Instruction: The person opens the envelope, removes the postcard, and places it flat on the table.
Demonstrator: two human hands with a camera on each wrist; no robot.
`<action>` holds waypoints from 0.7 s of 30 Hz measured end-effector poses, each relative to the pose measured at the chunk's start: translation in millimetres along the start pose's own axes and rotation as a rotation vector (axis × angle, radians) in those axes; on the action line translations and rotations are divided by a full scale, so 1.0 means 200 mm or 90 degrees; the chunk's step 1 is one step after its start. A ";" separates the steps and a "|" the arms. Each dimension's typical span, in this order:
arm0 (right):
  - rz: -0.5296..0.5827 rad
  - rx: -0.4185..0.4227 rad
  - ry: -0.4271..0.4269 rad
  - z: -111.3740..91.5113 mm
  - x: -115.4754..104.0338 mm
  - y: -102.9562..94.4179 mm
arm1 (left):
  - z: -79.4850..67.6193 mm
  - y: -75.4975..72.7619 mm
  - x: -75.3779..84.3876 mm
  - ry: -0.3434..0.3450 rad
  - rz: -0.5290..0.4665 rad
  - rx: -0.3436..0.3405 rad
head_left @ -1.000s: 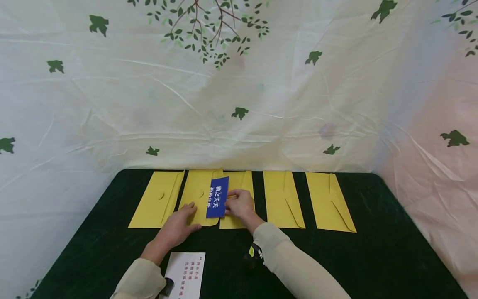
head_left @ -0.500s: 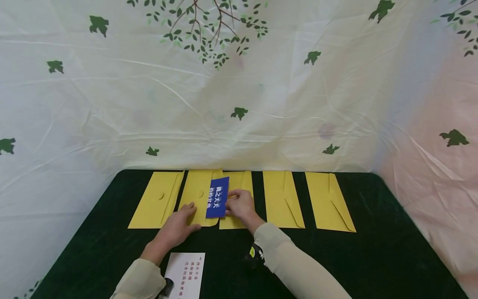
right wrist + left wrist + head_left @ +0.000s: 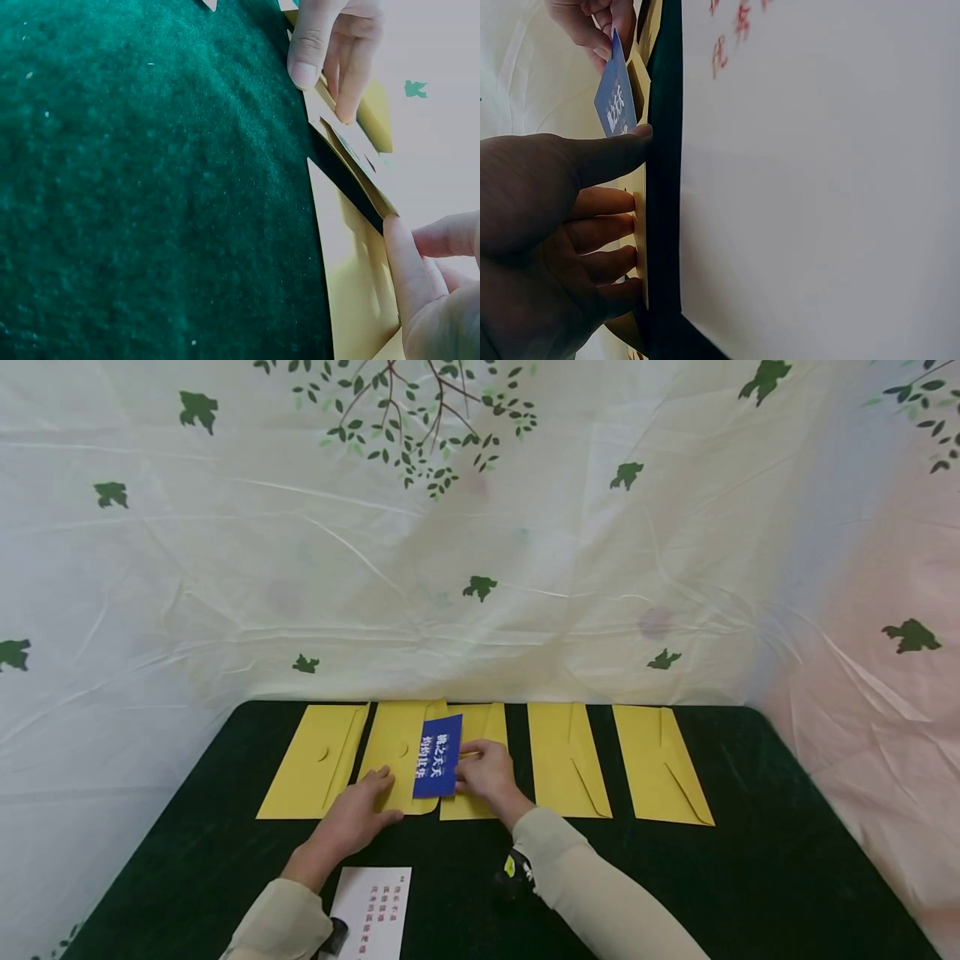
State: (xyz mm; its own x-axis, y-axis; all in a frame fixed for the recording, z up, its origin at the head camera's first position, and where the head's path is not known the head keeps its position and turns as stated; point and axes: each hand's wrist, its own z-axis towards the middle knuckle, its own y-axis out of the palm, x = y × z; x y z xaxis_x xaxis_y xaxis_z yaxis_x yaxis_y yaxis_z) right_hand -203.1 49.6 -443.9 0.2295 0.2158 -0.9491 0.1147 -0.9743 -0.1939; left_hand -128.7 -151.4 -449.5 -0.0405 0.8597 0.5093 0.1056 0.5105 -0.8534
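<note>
A blue card [image 3: 438,756] with white characters sticks out over the right side of the second yellow envelope [image 3: 390,739], its lettering running down the card. My right hand [image 3: 486,772] pinches the card's right edge between thumb and fingers. My left hand [image 3: 362,814] rests on the lower part of that same envelope, fingers extended. In the left wrist view the blue card [image 3: 616,97] stands tilted up from the envelope, above the left thumb. The right wrist view has the left hand [image 3: 334,56] on the envelope and the right hand [image 3: 442,277] at the card's near end.
The third yellow envelope [image 3: 476,806] lies partly under the card and right hand. Other yellow envelopes lie on the dark green tabletop: one at far left [image 3: 311,768], two at right [image 3: 570,760]. A white card [image 3: 378,910] with red characters lies near the left forearm.
The blue card has slid slightly rightward with my right hand, and more of its left column of characters shows. My left hand stays in place on the envelope.
</note>
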 end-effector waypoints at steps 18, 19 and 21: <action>-0.006 0.005 -0.013 -0.01 0.01 -0.03 | 0.01 0.01 0.00 -0.004 0.007 0.002; -0.009 0.004 -0.014 -0.01 0.01 -0.03 | 0.01 0.01 0.00 -0.005 0.008 0.002; -0.011 0.002 -0.015 -0.01 0.01 -0.04 | 0.01 0.01 0.00 -0.006 0.009 0.002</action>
State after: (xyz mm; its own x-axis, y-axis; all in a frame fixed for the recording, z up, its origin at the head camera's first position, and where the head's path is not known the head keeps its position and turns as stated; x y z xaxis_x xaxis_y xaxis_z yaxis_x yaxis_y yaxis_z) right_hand -201.7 57.1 -443.1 0.2039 0.2310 -0.9514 0.1154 -0.9707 -0.2109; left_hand -130.0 -150.5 -452.1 -0.0482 0.8670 0.4960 0.1035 0.4982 -0.8608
